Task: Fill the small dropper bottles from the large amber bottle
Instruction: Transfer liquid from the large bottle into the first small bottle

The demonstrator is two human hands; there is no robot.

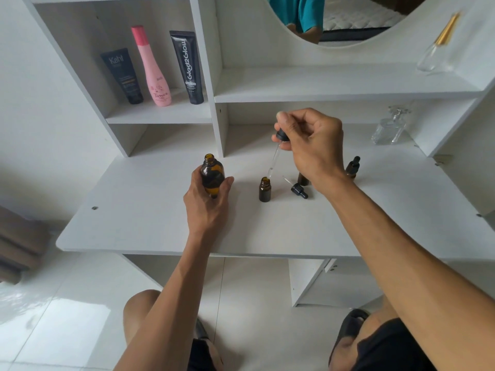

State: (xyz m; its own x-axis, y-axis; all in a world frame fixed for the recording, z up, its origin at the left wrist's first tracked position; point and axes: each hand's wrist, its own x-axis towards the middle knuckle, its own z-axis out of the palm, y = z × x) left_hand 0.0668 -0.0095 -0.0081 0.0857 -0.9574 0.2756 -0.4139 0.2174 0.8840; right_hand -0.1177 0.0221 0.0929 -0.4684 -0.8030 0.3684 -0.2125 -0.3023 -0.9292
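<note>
On the white counter [139, 210], our left hand [207, 202] gripping the uncapped large amber bottle [212, 175], our right hand [310, 145] pinching a dropper [276, 156], tip over the open small bottle [265, 189] at the large bottle's 3 o'clock, loose dropper cap [299, 189] just beside, capped small bottle [352, 166] at 2 o'clock.

Amber bottle [212, 178] in the left hand [206, 204]; black dropper cap [281, 135] in the right hand [310, 145]; below it, amber vial [265, 189] on white desk [150, 218].
</note>
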